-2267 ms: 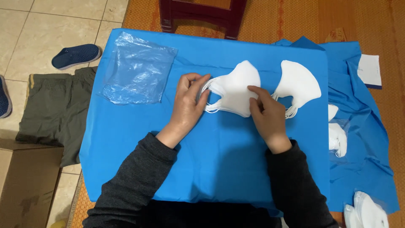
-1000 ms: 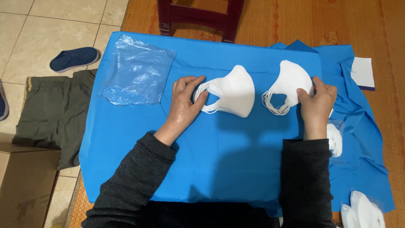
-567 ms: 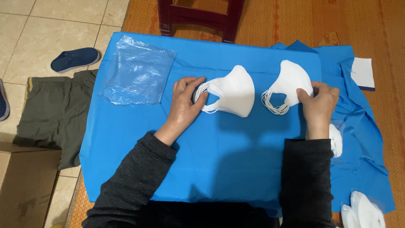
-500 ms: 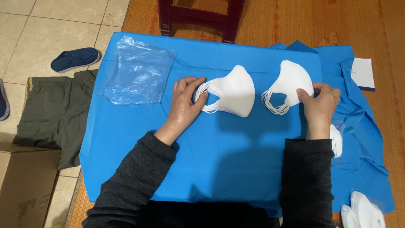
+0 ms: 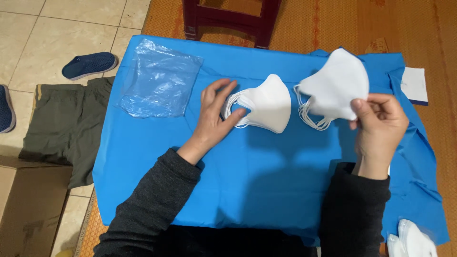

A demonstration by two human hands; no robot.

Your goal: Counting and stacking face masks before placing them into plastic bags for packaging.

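Clear plastic bag (image 5: pixel 159 81) lay at left on the blue sheet (image 5: pixel 266 176). Left hand (image 5: pixel 214 116) — fingers loose — rested on a white mask stack (image 5: pixel 266 104). Right hand (image 5: pixel 378 126) pinched a second mask stack (image 5: pixel 335 85), lifted off the sheet.

So the worktop (image 5: pixel 266 190) is basically a flat surface covered with a bright blue sheet, a bit rumpled on the right edge. Lying on it: a clear plastic bag (image 5: pixel 159 78) at the far left corner, a stack of white masks (image 5: pixel 266 104) around the middle, and a few more white masks (image 5: pixel 412 240) near the right corner. It all sits on the floor (image 5: pixel 57 33), part pale tile, part woven orange mat (image 5: pixel 404 24), where a dark blue shoe (image 5: pixel 89 65), olive cloth (image 5: pixel 64 126) and a cardboard box (image 5: pixel 28 209) lie.
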